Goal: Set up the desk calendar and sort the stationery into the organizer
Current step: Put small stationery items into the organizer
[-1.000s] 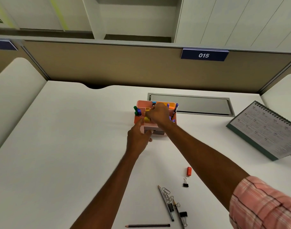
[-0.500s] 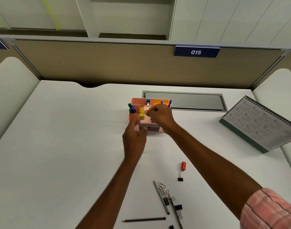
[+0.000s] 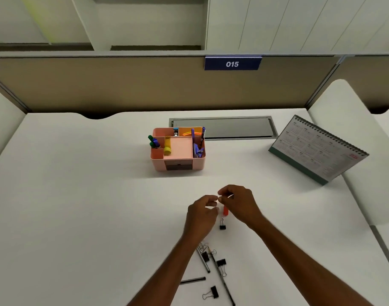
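Our left hand (image 3: pixel 202 214) and right hand (image 3: pixel 239 204) hover close together over the white desk (image 3: pixel 78 195), fingers curled, fingertips nearly meeting. A pale glint shows at the right fingertips, but we cannot tell whether either hand actually pinches anything.

Just below them lies a small orange-red block (image 3: pixel 225 210), and beside it a small black binder clip with wire handles (image 3: pixel 222 225). Both look light and rigid. We judge the block is best pinched across its long sides, and the clip by its black body, since the wire loops swing loosely.

Nearer us lie thin dark pencils (image 3: pixel 204 261) and silver wire paper clips (image 3: pixel 202 246). The paper clips lie flat on a smooth top and look tangled, so they will probably need sliding before lifting.

The pink plastic compartmented organizer (image 3: pixel 178 162) stands well beyond, and the spiral-bound desk calendar with a green base (image 3: pixel 317 149) is propped at far right.
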The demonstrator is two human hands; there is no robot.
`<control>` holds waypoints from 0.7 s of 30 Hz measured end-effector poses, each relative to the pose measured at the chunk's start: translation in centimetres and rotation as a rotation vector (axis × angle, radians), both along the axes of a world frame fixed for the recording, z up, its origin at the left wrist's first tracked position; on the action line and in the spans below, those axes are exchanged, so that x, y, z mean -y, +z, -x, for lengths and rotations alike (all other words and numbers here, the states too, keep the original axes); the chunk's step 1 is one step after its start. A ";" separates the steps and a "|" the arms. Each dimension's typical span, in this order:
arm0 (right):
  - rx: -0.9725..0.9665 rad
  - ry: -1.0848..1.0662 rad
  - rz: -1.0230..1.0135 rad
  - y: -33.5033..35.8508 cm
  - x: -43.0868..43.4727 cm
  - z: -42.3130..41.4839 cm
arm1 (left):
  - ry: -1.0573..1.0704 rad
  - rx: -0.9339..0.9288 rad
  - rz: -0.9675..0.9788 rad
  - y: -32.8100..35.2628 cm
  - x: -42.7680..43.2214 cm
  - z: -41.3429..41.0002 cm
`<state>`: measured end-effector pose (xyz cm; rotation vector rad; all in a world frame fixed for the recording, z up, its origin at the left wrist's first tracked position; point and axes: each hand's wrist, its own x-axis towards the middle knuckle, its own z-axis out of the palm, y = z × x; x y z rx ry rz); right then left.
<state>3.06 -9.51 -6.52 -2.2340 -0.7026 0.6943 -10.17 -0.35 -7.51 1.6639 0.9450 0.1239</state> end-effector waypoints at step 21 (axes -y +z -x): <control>-0.132 0.067 -0.062 -1.7 2.3 -1.4 | 0.122 0.026 0.098 -0.9 1.8 -1.3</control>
